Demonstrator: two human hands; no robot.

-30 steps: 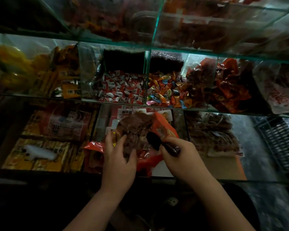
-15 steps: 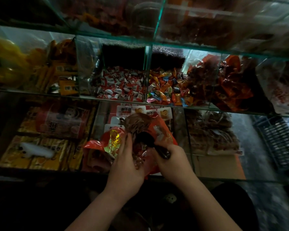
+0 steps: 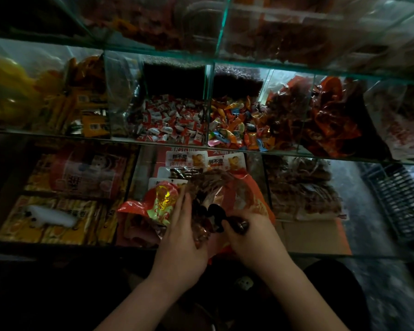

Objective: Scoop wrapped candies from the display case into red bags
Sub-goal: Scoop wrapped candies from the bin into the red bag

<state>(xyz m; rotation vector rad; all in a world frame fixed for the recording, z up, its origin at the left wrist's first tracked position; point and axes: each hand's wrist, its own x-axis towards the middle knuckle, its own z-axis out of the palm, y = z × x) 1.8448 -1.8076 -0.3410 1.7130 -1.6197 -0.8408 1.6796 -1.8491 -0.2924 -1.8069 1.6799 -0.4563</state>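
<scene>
Head view, dim. Looks down into a glass display case, at the lower shelf near the front. Holds a red bag between both hands, mouth upward, above some flat snack packets. Presses the left hand flat against the near side of the bag, fingers stretched out and not curled, seemingly to keep the mouth apart. Clenches the right hand round the handle of a dark scoop, bowl turned toward the opening. Inside the bag, just beside the left palm, brownish wrapped candies. Well apart from the bag, on the shelf above, the loose stock: red-and-white candies and many-coloured candies in neighbouring compartments.

Probably the emptying of a scoop into the bag. Risks from here: with only a flat hand for support, may let the thin film fold shut or slide down, so that candies spill over the rim onto the packets below. May also catch the edge of the scoop on the crumpled film — and tip the load outside. Hard to judge how full the bag is in such poor light.
</scene>
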